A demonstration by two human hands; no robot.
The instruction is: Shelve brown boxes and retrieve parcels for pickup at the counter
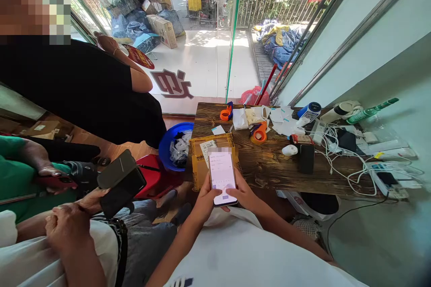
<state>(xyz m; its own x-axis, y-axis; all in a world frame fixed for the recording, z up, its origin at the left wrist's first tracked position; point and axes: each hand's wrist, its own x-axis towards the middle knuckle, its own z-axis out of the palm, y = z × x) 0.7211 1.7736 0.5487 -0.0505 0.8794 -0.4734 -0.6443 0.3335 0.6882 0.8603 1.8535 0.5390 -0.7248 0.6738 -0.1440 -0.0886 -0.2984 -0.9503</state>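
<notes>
I hold a smartphone [222, 177] with a lit pale screen upright in front of me, over the near edge of a wooden table [276, 166]. My left hand [205, 199] wraps its left side and bottom. My right hand [244, 193] grips its right side, fingers curled behind. Just beyond the phone lies a yellow cardboard parcel [198, 161] with a white label.
Tape dispensers [260, 133], paper slips, a white mouse [289, 150], a black box, cables and devices cover the table. A blue bin [168, 143] and red stool stand at left. Other people crowd the left; one holds a black phone [121, 184]. Glass doors lie ahead.
</notes>
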